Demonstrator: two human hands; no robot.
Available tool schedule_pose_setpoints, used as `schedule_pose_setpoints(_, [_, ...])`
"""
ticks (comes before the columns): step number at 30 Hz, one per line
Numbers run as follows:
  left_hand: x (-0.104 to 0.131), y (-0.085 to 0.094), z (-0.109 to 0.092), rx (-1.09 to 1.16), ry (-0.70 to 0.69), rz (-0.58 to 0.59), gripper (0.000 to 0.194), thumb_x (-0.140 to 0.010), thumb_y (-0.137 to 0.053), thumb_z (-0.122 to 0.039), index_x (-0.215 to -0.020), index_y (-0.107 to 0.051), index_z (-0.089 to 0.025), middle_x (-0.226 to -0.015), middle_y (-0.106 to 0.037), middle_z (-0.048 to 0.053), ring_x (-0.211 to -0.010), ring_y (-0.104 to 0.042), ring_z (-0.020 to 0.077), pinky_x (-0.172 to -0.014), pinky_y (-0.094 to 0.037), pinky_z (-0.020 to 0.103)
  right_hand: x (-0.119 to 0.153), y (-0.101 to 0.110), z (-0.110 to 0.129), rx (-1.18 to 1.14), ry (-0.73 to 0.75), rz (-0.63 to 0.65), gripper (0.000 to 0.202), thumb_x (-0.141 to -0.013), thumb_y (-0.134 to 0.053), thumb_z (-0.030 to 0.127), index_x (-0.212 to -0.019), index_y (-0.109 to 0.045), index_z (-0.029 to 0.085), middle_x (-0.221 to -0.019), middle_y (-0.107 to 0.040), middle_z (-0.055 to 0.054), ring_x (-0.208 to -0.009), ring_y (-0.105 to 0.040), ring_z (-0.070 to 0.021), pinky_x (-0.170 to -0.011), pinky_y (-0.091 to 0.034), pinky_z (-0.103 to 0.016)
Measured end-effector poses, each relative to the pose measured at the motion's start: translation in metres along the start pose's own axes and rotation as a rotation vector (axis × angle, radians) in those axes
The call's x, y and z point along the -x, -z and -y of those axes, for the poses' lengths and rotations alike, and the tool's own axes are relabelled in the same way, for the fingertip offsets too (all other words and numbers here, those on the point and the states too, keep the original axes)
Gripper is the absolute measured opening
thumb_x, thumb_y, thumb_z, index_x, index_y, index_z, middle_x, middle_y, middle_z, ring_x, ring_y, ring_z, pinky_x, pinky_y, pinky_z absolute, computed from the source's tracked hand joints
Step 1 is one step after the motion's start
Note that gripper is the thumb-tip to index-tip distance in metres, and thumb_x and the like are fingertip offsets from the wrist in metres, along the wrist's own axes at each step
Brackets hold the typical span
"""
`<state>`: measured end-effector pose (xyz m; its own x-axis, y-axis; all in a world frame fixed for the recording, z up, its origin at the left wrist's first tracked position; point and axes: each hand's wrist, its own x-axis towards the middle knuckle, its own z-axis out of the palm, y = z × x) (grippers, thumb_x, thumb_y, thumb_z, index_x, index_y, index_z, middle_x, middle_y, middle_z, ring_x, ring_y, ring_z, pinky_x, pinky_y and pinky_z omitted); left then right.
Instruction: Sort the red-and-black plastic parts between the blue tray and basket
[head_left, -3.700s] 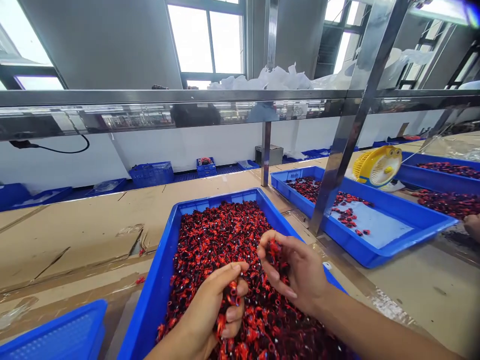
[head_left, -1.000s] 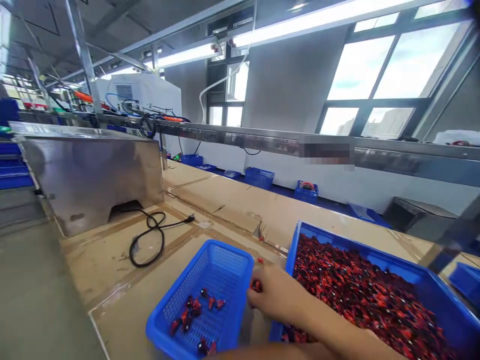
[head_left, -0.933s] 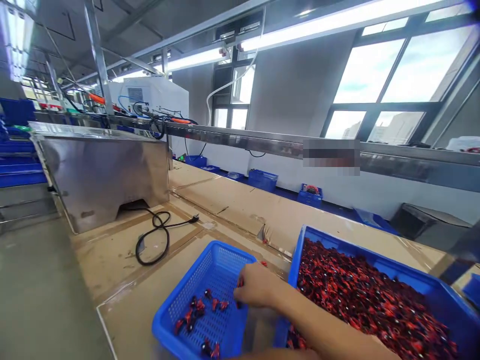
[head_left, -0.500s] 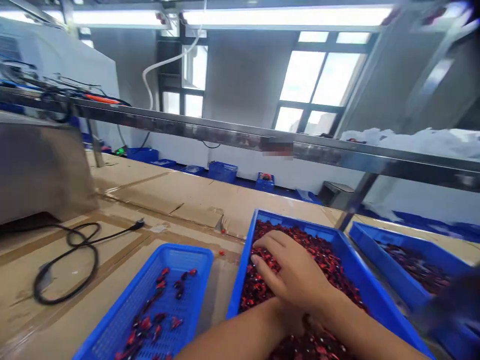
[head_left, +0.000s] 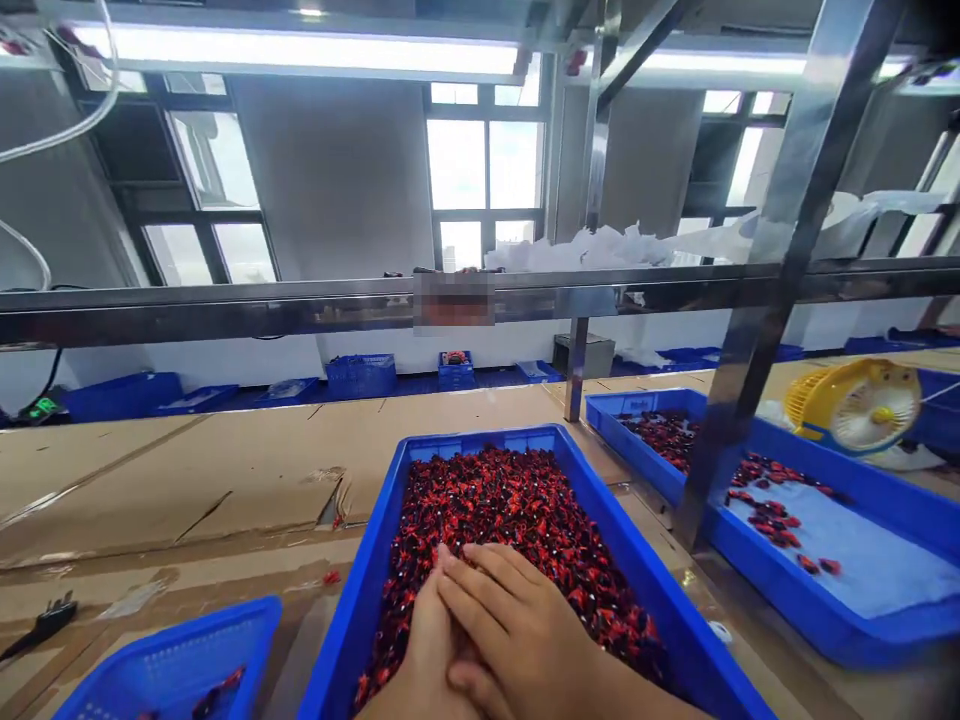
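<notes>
A deep blue bin stands in front of me, filled with small glossy red and black pieces. Over its near part, my left hand and my right hand are pressed against each other. The right hand's fingers lie close together across the left hand, whose fingers are mostly covered. Both look closed, and whatever may be between the palms is hidden. Left of the bin is a shallower blue basket with a few red and dark pieces inside.
A long blue tray with scattered pieces and a pale sheet lies right, behind a metal post. Beyond it is a yellow fan. A metal rail crosses ahead. A black plug rests on the cardboard-covered table at left.
The view has turned right, bringing the fan and post into sight. My right hand, earlier spread and crossed over my left wrist, now lies against my left hand with fingers together.
</notes>
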<state>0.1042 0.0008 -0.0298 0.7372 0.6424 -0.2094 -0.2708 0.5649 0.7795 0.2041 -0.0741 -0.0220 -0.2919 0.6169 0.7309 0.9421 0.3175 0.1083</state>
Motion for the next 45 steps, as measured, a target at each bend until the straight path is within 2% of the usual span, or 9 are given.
schedule_pose_setpoints(4, [0.002, -0.009, -0.025, 0.156, 0.283, -0.002, 0.05, -0.09, -0.044, -0.052, -0.116, -0.058, -0.011, -0.102, -0.069, 0.015, -0.099, -0.066, 0.0303, -0.084, -0.052, 0.047, 0.004, -0.004, -0.005, -0.033, -0.11, -0.05, 0.039, -0.09, -0.048, 0.035, -0.119, -0.06, 0.011, -0.122, -0.065, -0.013, -0.121, -0.052, -0.0281, -0.111, -0.033, -0.048])
schedule_pose_setpoints(8, [0.004, -0.014, -0.026, 0.257, 0.328, 0.05, 0.055, -0.09, -0.046, -0.051, -0.126, -0.052, -0.01, -0.099, -0.069, 0.014, -0.091, -0.068, 0.0285, -0.079, -0.053, 0.042, 0.003, -0.003, -0.009, -0.071, -0.086, 0.052, 0.029, -0.092, -0.047, 0.036, -0.101, -0.062, 0.012, -0.099, -0.068, -0.013, -0.099, -0.058, -0.0255, -0.091, -0.046, -0.044])
schedule_pose_setpoints(11, [0.007, -0.015, -0.027, 0.311, 0.359, 0.142, 0.056, -0.09, -0.047, -0.051, -0.128, -0.052, -0.01, -0.097, -0.069, 0.013, -0.088, -0.069, 0.027, -0.076, -0.054, 0.039, 0.001, 0.001, -0.012, -0.07, -0.06, 0.095, 0.031, -0.094, -0.045, 0.039, -0.09, -0.062, 0.013, -0.083, -0.064, -0.01, -0.086, -0.056, -0.0231, -0.08, -0.045, -0.039])
schedule_pose_setpoints(20, [0.008, -0.023, -0.026, 0.254, 0.463, 0.229, 0.032, -0.093, -0.049, -0.037, -0.086, -0.064, -0.01, -0.076, -0.068, 0.008, -0.071, -0.068, 0.0179, -0.071, -0.053, 0.029, -0.004, 0.02, -0.008, 0.132, -0.195, 0.039, 0.034, -0.096, -0.045, 0.033, -0.069, -0.058, 0.017, -0.067, -0.055, -0.004, -0.068, -0.044, -0.0188, -0.064, -0.031, -0.035])
schedule_pose_setpoints(24, [0.009, -0.027, -0.025, 0.086, 0.482, 0.247, 0.037, -0.092, -0.051, -0.043, -0.092, -0.065, -0.009, -0.085, -0.07, 0.012, -0.079, -0.068, 0.0198, -0.08, -0.053, 0.034, -0.002, 0.022, -0.014, 0.165, -0.203, 0.057, 0.035, -0.096, -0.044, 0.034, -0.067, -0.057, 0.018, -0.065, -0.053, -0.003, -0.066, -0.043, -0.0186, -0.063, -0.032, -0.034])
schedule_pose_setpoints(32, [0.017, -0.031, -0.022, -0.198, 0.123, 0.238, 0.059, -0.091, -0.042, -0.059, -0.138, -0.044, -0.024, -0.1, -0.068, 0.01, -0.097, -0.065, 0.0248, -0.088, -0.049, 0.042, 0.0, 0.037, -0.018, -0.186, -0.476, 0.028, 0.022, -0.093, -0.051, 0.033, -0.083, -0.064, 0.019, -0.077, -0.064, -0.003, -0.072, -0.057, -0.0157, -0.069, -0.044, -0.027])
schedule_pose_setpoints(36, [0.019, -0.023, -0.019, -0.573, -0.294, 0.175, 0.054, -0.085, -0.052, -0.058, -0.126, -0.06, -0.024, -0.111, -0.064, 0.009, -0.111, -0.055, 0.0264, -0.099, -0.04, 0.034, -0.007, 0.055, -0.011, -0.486, -0.755, -0.007, 0.019, -0.09, -0.057, 0.033, -0.079, -0.067, 0.021, -0.071, -0.066, 0.001, -0.064, -0.059, -0.0133, -0.062, -0.044, -0.025])
schedule_pose_setpoints(39, [0.019, -0.022, -0.025, -0.755, -0.58, 0.163, 0.037, -0.08, -0.064, -0.049, -0.109, -0.072, -0.027, -0.102, -0.066, 0.007, -0.098, -0.057, 0.025, -0.087, -0.043, 0.028, -0.009, 0.063, -0.008, -0.641, -0.85, -0.017, 0.019, -0.087, -0.061, 0.035, -0.075, -0.068, 0.022, -0.068, -0.066, 0.002, -0.063, -0.059, -0.0134, -0.061, -0.044, -0.025])
schedule_pose_setpoints(45, [0.018, -0.022, -0.033, -0.745, -0.665, 0.143, 0.03, -0.076, -0.068, -0.05, -0.096, -0.077, -0.029, -0.085, -0.068, 0.005, -0.075, -0.057, 0.0208, -0.071, -0.043, 0.027, -0.004, 0.059, -0.006, -1.001, -0.901, -0.132, 0.042, -0.093, -0.047, 0.051, -0.078, -0.068, 0.018, -0.056, -0.053, 0.002, -0.046, -0.047, -0.0088, -0.043, -0.036, -0.019])
